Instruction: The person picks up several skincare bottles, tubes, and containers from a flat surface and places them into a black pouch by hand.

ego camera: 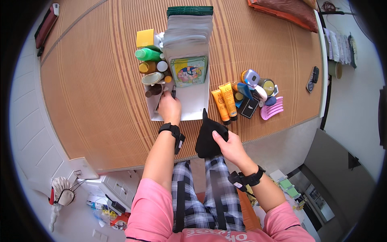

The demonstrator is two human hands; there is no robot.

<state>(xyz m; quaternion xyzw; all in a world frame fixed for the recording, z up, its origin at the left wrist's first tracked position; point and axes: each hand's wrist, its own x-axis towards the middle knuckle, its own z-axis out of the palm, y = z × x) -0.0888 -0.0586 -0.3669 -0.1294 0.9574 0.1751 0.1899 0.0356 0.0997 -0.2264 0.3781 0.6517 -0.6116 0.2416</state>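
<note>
My left hand (170,107) reaches into the front left of a white box (193,104), its fingertips at small items beside a dark pen-like item (173,91); what they touch is hidden. A black cloth item (210,136) is gripped in my right hand (229,145), just in front of the box. Along the box's left side stand a green bottle (148,54), an amber bottle (148,67), a dark brown bottle (155,89) and several others. Patterned green packets (190,72) stand upright in the box, with a stack of pale packets (189,30) behind them.
Right of the box, two orange tubes (225,101) lie beside a black small box (248,108), a pink comb-like item (272,109) and several containers. A remote control (310,83) lies near the right edge of the striped mat (99,90). Reddish-brown folded fabric (287,13) lies at the back right.
</note>
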